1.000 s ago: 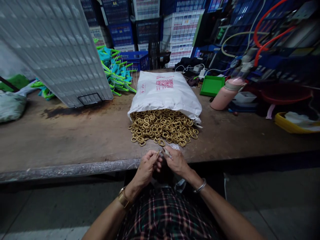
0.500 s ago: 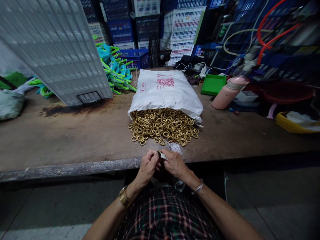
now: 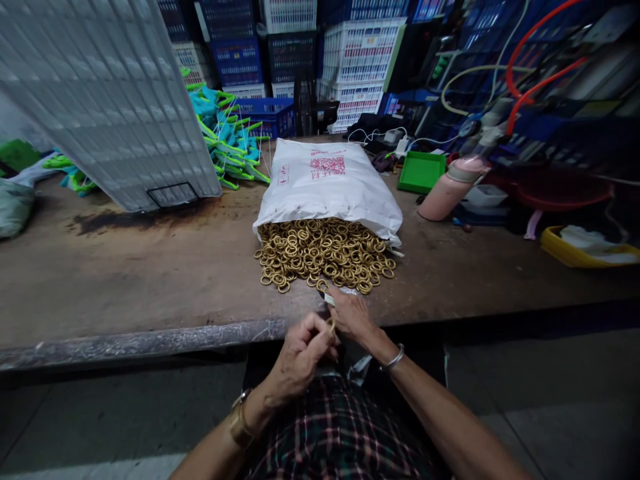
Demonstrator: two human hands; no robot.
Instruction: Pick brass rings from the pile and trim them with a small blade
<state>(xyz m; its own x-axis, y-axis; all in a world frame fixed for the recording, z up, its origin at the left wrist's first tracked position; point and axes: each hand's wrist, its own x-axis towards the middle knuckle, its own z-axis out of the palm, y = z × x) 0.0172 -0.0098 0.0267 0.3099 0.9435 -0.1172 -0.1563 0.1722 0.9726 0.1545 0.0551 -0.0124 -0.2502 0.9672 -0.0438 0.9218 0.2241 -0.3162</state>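
My left hand (image 3: pixel 303 350) is closed in a pinch on a gold-coloured ring (image 3: pixel 331 325), just off the table's front edge. Beyond it, my right hand (image 3: pixel 354 317) grips a small tool (image 3: pixel 329 299) with a white body and a dark tip; its exact kind is unclear. That tip lies at a loose ring (image 3: pixel 323 286) at the front of the heap; I cannot tell whether they touch. The pile of gold-coloured rings (image 3: pixel 325 253) spills from the open mouth of a white sack (image 3: pixel 330 190) with red print.
On the brown table (image 3: pixel 150 273), a grey ribbed panel (image 3: pixel 125 100) leans at left beside green and turquoise plastic pieces (image 3: pixel 230 147). A green tray (image 3: pixel 423 172), a pink bottle (image 3: pixel 450 190) and a yellow basket (image 3: pixel 575 250) stand at right. Stacked crates (image 3: pixel 363 53) fill the back.
Half a second ago both hands were together, the tool at my left fingers. Since then my left hand has drawn back toward me with its ring, and my right hand has reached forward to the heap.
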